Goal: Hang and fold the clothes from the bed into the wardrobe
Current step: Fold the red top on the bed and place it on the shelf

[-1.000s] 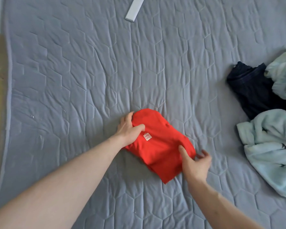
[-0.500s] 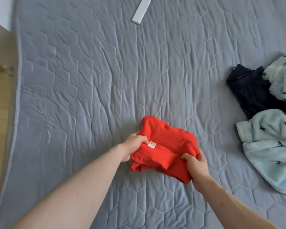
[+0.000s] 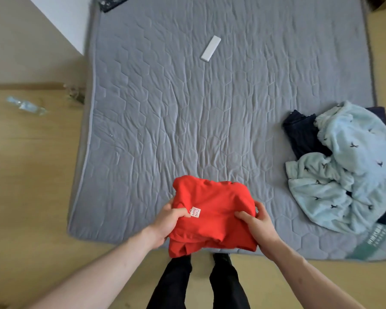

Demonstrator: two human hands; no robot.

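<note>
A folded red garment (image 3: 212, 210) with a small white label is lifted off the grey quilted bed (image 3: 210, 119), over its near edge. My left hand (image 3: 167, 221) grips its left side, thumb on top beside the label. My right hand (image 3: 255, 221) grips its right side, fingers curled round the edge. On the bed's right lies a pile: a pale blue fleece garment (image 3: 348, 170) with small dark motifs over a dark navy garment (image 3: 303, 134).
A white flat remote-like bar (image 3: 210, 48) lies on the far part of the bed. A dark object (image 3: 114, 2) sits at the bed's far left corner. Wooden floor (image 3: 31, 175) surrounds the bed, with a clear plastic bottle (image 3: 26, 105) at the left. My legs stand at the near edge.
Both hands gripped the red garment, lifted it off the bed and drew it toward me. The view pulled back, now showing the bed's edges and floor.
</note>
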